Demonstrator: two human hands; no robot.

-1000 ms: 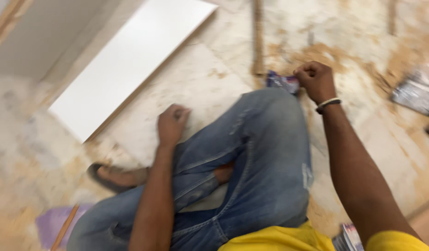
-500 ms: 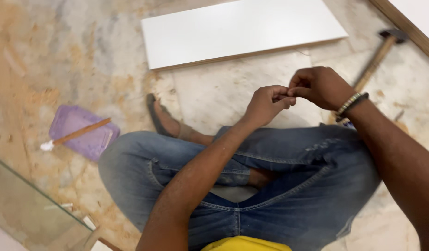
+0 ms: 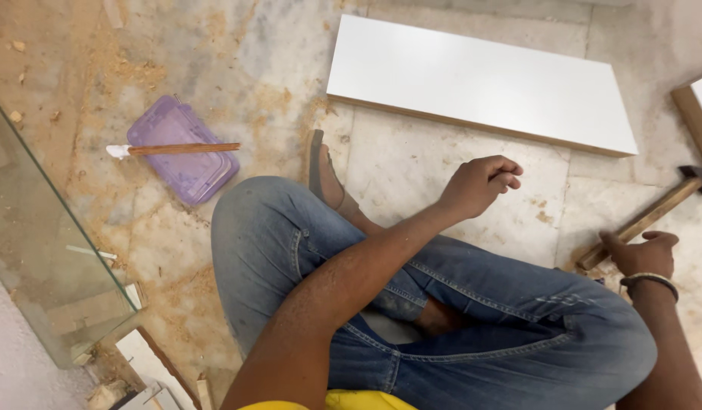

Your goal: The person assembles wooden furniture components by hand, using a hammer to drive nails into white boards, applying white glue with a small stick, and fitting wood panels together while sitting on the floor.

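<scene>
right hand (image 3: 641,254): half a second ago it was up by the other hand, fingertip to fingertip above the knees; now it has dropped to the floor and its fingers curl around the butt of the wooden-handled hammer with a dark steel head (image 3: 646,219)
hammer: lies on the marble floor (image 3: 457,163) just right of the person's bent knee, its head pointing away toward the edge of a second board, handle end in the right hand's grip
left hand (image 3: 479,184): loosely curled, thumb pressed to fingertips as if pinching something small; I cannot tell what, if anything, is between them
left hand, place: raised above the knee, between it and the long white rectangular laminated board (image 3: 480,83)
meaning: the pinch has stayed with the left hand while the right went for the hammer, so striking work looks to be starting
beyond the knee, left: purple lidded plastic box (image 3: 185,156) with a thin wooden stick (image 3: 176,149) resting across it
floor: dusted with sawdust
</scene>
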